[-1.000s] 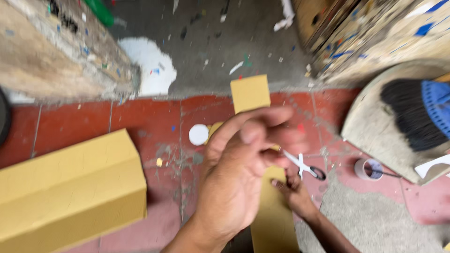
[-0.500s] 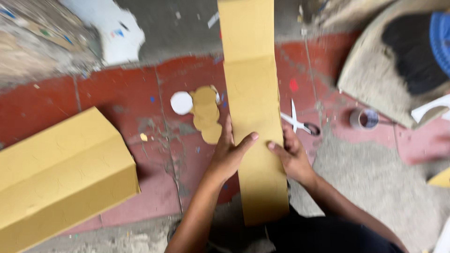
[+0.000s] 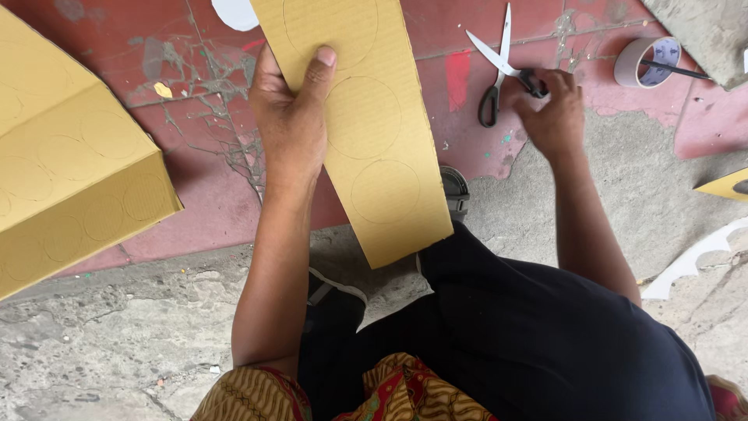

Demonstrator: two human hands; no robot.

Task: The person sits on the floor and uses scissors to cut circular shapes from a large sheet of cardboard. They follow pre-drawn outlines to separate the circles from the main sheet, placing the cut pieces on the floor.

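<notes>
Right hand (image 3: pixel 552 109) curls on the scissors' (image 3: pixel 499 66) near handles, blades pointing far, while left hand (image 3: pixel 292 117) grips the cardboard strip (image 3: pixel 366 148).

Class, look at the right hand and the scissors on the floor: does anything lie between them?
Nothing visible does. The right hand already touches the black handles of the scissors, which lie open on the red floor.

Left hand (image 3: pixel 290 125) clenched, thumb up; right hand (image 3: pixel 550 117) reaching forward.

Tan cardboard strip (image 3: pixel 366 117) (pencilled circles), scissors (image 3: pixel 499 70) apparently open
</notes>
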